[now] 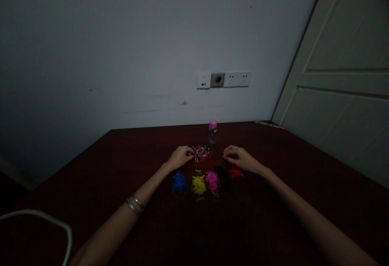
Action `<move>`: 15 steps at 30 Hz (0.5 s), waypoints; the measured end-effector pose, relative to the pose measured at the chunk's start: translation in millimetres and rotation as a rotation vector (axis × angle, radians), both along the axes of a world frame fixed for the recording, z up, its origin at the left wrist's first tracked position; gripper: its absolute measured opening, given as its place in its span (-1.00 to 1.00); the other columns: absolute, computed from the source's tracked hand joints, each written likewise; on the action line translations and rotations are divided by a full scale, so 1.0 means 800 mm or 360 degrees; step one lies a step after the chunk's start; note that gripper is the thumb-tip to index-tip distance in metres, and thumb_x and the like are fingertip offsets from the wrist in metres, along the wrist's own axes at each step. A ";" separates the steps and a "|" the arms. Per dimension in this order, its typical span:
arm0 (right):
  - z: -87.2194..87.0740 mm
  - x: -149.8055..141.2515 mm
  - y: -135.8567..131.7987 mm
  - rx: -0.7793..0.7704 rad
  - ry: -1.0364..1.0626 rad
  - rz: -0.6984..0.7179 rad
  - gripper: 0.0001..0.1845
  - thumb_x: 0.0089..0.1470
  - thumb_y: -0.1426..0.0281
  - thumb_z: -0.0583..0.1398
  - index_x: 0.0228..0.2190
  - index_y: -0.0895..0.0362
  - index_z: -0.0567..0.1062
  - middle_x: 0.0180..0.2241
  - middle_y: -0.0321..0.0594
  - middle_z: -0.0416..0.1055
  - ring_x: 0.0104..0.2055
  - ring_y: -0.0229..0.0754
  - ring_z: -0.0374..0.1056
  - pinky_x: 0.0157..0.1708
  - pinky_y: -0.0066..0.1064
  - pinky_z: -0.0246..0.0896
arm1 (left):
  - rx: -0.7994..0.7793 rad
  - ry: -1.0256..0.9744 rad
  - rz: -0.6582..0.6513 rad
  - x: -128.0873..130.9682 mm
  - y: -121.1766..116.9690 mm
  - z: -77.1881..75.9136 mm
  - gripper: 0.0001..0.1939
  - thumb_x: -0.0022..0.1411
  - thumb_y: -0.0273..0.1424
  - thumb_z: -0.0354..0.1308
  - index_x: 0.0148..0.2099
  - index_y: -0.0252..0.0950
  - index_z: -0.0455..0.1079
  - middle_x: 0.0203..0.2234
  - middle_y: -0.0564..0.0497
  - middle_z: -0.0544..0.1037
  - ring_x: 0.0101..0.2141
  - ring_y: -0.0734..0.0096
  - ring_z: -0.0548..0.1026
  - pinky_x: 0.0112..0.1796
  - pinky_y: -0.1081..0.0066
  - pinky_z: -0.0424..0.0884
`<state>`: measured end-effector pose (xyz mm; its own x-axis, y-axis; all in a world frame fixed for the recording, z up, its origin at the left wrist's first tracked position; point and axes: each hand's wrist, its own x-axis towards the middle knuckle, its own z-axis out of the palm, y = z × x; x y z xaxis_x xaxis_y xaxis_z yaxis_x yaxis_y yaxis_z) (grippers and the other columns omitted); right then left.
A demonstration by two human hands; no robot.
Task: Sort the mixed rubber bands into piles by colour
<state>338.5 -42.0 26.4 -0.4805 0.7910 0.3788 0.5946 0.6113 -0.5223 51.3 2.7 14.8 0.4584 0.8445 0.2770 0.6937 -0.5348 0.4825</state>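
A mixed heap of small coloured rubber bands [201, 153] lies on the dark red-brown table. My left hand [181, 157] rests at the heap's left edge, thumb and fingertips drawn together; whatever is between them is too small to make out. To the right of the heap, my right hand [238, 158] has its fingers curled in a pinch, and their contents cannot be made out. Nearer me are sorted piles: blue bands [178, 182], yellow bands [198, 184], pink bands [212, 182], black bands [224, 178], and red bands [235, 172], partly below my right hand.
Behind the heap stands a clear bottle [212, 134] with a pink lid and straw. Wall sockets [237, 79] sit above the table's back edge. A white cable [45, 216] loops at lower left. On the right is a pale panelled door [340, 63].
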 end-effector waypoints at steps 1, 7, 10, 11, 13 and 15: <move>-0.001 0.001 0.001 0.0008 0.0000 0.0000 -0.82 0.01 0.38 0.11 -0.41 0.15 0.51 -0.30 -0.15 0.38 -0.26 -0.20 0.30 -0.20 -0.29 0.23 | 0.0005 0.0023 -0.0004 0.000 0.000 -0.001 -0.75 0.02 -0.30 0.11 -0.26 -0.29 0.47 -0.40 -0.03 0.49 -0.38 0.42 0.41 -0.35 0.51 0.26; -0.004 0.003 0.003 0.0011 -0.0013 -0.0006 -0.83 0.01 0.39 0.11 -0.41 0.15 0.51 -0.30 -0.16 0.37 -0.26 -0.21 0.30 -0.20 -0.29 0.23 | 0.0001 0.0083 -0.0023 0.002 0.001 0.000 -0.74 0.05 -0.27 0.09 -0.24 -0.27 0.47 -0.39 -0.01 0.49 -0.38 0.42 0.41 -0.36 0.52 0.25; -0.003 0.002 0.002 0.0010 -0.0016 -0.0003 -0.83 0.00 0.40 0.12 -0.41 0.15 0.51 -0.30 -0.15 0.37 -0.25 -0.20 0.30 -0.19 -0.29 0.22 | 0.0024 0.0083 -0.0034 0.003 0.000 0.001 -0.76 0.06 -0.28 0.09 -0.25 -0.25 0.48 -0.38 -0.01 0.50 -0.37 0.42 0.41 -0.37 0.52 0.24; -0.002 0.002 0.002 0.0004 -0.0016 -0.0003 -0.83 0.00 0.40 0.12 -0.41 0.15 0.51 -0.29 -0.15 0.37 -0.25 -0.20 0.30 -0.19 -0.29 0.22 | 0.0029 0.0076 -0.0042 0.004 0.000 0.001 -0.77 0.06 -0.29 0.09 -0.26 -0.25 0.48 -0.38 -0.01 0.50 -0.36 0.42 0.41 -0.36 0.52 0.24; -0.001 0.001 0.001 -0.0007 -0.0016 -0.0004 -0.84 0.00 0.40 0.12 -0.42 0.15 0.51 -0.29 -0.15 0.37 -0.25 -0.20 0.31 -0.19 -0.30 0.22 | 0.0031 0.0055 -0.0067 0.004 0.000 0.000 -0.78 0.06 -0.30 0.09 -0.28 -0.25 0.49 -0.37 -0.01 0.50 -0.35 0.42 0.41 -0.35 0.52 0.25; -0.001 0.001 0.001 -0.0013 -0.0015 -0.0006 -0.83 0.00 0.40 0.11 -0.42 0.15 0.51 -0.30 -0.15 0.37 -0.26 -0.21 0.31 -0.20 -0.31 0.22 | 0.0019 0.0034 -0.0083 0.004 0.001 0.000 -0.79 0.06 -0.32 0.09 -0.29 -0.25 0.49 -0.37 -0.01 0.50 -0.35 0.42 0.41 -0.34 0.52 0.25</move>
